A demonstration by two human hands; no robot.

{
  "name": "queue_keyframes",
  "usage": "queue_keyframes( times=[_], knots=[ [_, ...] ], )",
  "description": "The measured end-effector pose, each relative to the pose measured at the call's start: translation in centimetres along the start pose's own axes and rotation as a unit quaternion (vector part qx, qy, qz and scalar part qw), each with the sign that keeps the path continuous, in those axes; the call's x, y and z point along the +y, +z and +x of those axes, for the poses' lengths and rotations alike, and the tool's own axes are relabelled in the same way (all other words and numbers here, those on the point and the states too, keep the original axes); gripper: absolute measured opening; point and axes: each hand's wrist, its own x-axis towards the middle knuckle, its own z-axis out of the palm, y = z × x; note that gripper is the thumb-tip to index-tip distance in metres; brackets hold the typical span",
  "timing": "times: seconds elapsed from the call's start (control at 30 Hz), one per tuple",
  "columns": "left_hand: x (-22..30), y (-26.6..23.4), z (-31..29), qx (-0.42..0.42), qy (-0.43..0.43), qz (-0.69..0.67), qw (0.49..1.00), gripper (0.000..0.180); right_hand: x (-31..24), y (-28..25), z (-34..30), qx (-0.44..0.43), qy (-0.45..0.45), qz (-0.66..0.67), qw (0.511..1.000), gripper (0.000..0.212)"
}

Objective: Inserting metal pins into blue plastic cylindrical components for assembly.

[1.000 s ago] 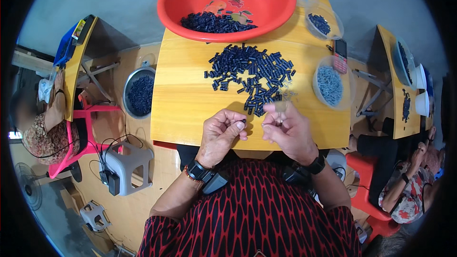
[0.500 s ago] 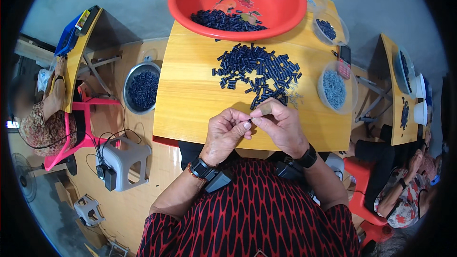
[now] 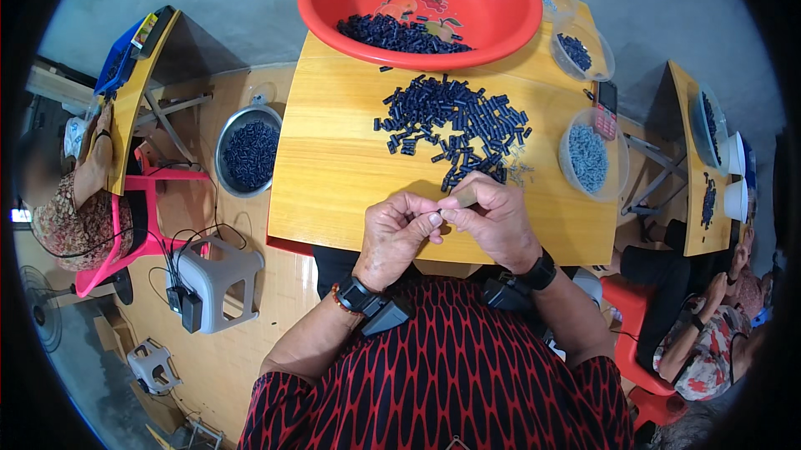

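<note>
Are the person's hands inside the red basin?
No, the left hand and right hand come together over the yellow table, outside the basin.

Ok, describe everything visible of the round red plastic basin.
The round red basin looks plastic, with a broad rim and printed fruit inside. It rests open-side up on the yellow wooden table's far part, far side partly cut off. Short dark cylinders lie toward its near left. Neither left hand nor right hand touches it.

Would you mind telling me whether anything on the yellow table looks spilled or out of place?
Slightly: small pale pieces lie loose beside the pile of dark parts, outside the clear tub of similar-looking pieces, though perhaps deliberately. One stray dark part lies apart from the pile, by the red basin.
</note>
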Motion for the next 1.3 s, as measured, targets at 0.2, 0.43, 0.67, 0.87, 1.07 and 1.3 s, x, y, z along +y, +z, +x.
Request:
queue_keyframes(
  times=[0.2,0.43,0.67,0.87,1.07,1.3],
  knots=[
    [0.3,0.2,0.0,0.006,0.010,0.001,1.000,0.011,0.3,0.0,-0.4,-0.017,0.001,0.043,0.999,0.002],
    [0.5,0.1,0.1,-0.005,-0.008,0.003,1.000,0.011,-0.2,-0.6,-0.5,-0.018,0.014,0.031,0.999,0.012],
    [0.0,0.1,0.1,0.021,0.006,-0.035,0.999,0.009,-0.6,0.6,-0.1,-0.004,-0.126,-0.121,0.985,0.007],
    [0.3,0.3,0.0,0.038,-0.012,-0.001,0.999,0.009,-0.4,0.5,0.5,-0.028,-0.112,-0.098,0.988,0.009],
    [0.5,-0.3,0.1,0.044,0.024,-0.044,0.998,0.009,-1.1,-0.4,3.3,0.015,-0.067,-0.179,0.982,0.009],
    [2.4,-3.0,0.0,0.198,0.127,0.069,0.970,0.007,-0.9,2.1,7.1,0.004,-0.137,-0.324,0.936,0.005]
  ],
)
